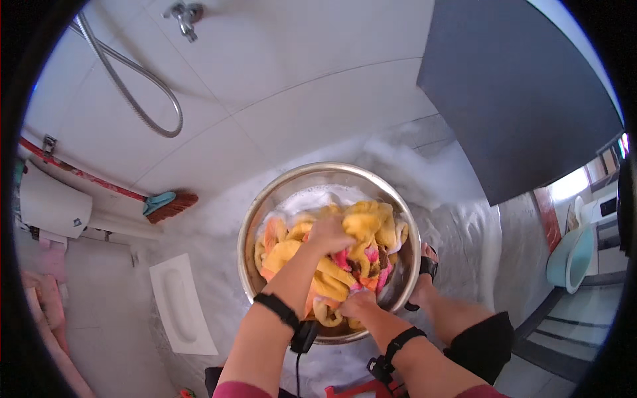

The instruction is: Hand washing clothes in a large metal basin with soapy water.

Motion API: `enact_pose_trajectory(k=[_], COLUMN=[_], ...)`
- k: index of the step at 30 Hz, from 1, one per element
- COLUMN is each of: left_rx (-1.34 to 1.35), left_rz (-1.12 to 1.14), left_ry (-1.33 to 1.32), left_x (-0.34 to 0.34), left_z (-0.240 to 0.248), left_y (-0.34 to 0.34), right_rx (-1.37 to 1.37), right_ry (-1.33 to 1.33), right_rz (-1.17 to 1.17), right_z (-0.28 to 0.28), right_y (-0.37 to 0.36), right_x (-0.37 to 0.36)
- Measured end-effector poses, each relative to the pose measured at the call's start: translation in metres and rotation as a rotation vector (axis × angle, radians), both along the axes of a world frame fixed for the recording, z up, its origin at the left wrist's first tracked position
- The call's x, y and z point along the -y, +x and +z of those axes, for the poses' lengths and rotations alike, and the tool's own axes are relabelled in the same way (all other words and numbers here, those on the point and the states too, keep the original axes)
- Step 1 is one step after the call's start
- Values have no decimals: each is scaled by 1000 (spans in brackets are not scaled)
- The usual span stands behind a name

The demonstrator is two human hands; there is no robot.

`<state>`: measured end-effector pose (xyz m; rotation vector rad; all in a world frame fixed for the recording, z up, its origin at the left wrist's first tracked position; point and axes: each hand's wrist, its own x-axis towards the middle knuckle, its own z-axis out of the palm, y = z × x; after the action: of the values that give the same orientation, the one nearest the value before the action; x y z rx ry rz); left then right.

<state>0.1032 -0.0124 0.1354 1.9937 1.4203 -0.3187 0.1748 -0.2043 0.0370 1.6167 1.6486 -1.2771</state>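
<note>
A wide steel basin on the wet floor holds soapy water and a bulky, plush yellow blanket with pink, orange and brown patches. My left hand is across the middle of the basin, fingers closed on a bunched yellow part of the blanket. Nearer to me, my right hand presses into the fabric by the basin's near side. Its fingers are mostly hidden in the folds, so their grip does not show. Black straps circle both wrists.
Suds spread over the floor. A white squat toilet lies left, below a red-handled broom. A tap and shower hose are on the wall. A dark panel and turquoise tub stand right.
</note>
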Motion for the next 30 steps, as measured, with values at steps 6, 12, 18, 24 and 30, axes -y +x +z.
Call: enact_pose_trajectory(k=[6,12,18,24,30], left_rx=[40,-102,-175,-21,131], left_rz=[-304,-446,-346,-262,-116], left_ry=[373,135,-97,-332,-495], left_x=[145,243,254,213,217], left_z=[50,71,28,-14,-147], left_y=[-52,-28,-37,-63,-63], right_rx=[-265,-530,-195,-9,78], right_ry=[40,409,117,415,231], right_rz=[119,295,7,-103,89], right_z=[28,-16,97,91,19], right_y=[25,111,93,32,18], right_x=[17,90,52,47,4])
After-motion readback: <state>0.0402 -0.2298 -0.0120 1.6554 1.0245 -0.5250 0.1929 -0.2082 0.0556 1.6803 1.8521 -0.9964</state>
